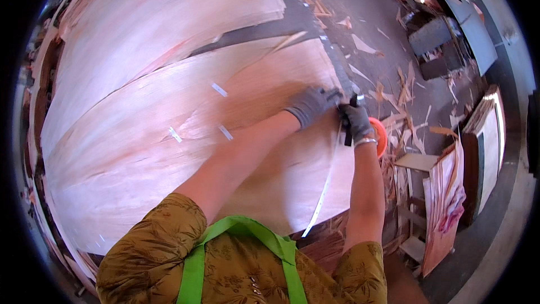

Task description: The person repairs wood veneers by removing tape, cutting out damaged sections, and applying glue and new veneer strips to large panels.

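Both hands wore grey gloves and met at the far right edge of the veneer sheet. The left hand lay palm down on the sheet, fingers curled toward the edge, pressing the wood. The right hand was closed in a fist around a dark tool, whose kind could not be told; its lower end stuck out below the fist toward the person. An orange round thing showed just behind the right wrist.

One white tape strip ran from under the two hands back toward the person, its long axis nearly parallel to the right forearm, hanging along the sheet's right edge and ending near the person's right shoulder.

Three short white tape pieces sat on the wood left of the left hand, each a small slanted rectangle: one beyond the left forearm, two beside it nearer the person.

Two large pale pink sheets could be counted, the near one under the hands and another beyond it, with a dark gap between them.

Right of the right hand, many wood scraps littered the grey floor. Further right and nearer the person stood a small wooden stool and a stack of veneer offcuts leaning beside it.
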Action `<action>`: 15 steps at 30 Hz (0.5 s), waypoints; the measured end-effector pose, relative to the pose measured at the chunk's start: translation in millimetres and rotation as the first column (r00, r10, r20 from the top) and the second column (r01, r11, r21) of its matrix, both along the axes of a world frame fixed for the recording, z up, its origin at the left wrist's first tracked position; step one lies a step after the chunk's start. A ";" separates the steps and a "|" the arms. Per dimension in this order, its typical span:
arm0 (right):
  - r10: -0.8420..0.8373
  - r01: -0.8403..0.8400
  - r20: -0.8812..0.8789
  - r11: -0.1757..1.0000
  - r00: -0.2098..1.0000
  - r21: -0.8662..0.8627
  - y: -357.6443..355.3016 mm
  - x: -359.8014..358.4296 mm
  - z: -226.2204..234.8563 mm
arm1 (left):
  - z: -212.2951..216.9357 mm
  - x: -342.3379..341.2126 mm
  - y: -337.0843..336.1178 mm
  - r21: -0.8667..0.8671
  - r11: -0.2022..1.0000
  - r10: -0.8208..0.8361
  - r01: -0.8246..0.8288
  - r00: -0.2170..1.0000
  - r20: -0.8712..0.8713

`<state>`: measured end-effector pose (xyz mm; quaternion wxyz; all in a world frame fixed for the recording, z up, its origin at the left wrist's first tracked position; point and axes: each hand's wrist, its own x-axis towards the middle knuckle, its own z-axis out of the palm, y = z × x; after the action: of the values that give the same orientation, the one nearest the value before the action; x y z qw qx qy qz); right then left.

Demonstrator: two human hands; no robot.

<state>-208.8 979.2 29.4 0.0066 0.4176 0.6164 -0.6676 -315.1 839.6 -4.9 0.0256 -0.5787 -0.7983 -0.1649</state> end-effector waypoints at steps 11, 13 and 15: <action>0.061 -0.061 0.021 0.998 0.998 0.000 -49.8 34.8 9.1 | -8.2 -11.3 -4.4 0.123 0.991 -0.048 0.044 0.999 0.024; -0.067 0.065 -0.017 0.993 0.998 -0.094 -42.2 39.3 8.3 | 17.0 -35.9 -13.6 0.089 0.996 0.014 -0.021 0.997 0.070; -0.031 0.033 0.026 0.995 0.999 -0.097 -36.4 37.1 1.8 | 16.4 -84.4 -38.4 0.272 0.880 0.345 -0.390 0.917 0.198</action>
<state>-171.7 942.8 31.2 0.0238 0.4348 0.5761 -0.6918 -399.5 801.2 11.6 0.0882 -0.3919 -0.8580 -0.3200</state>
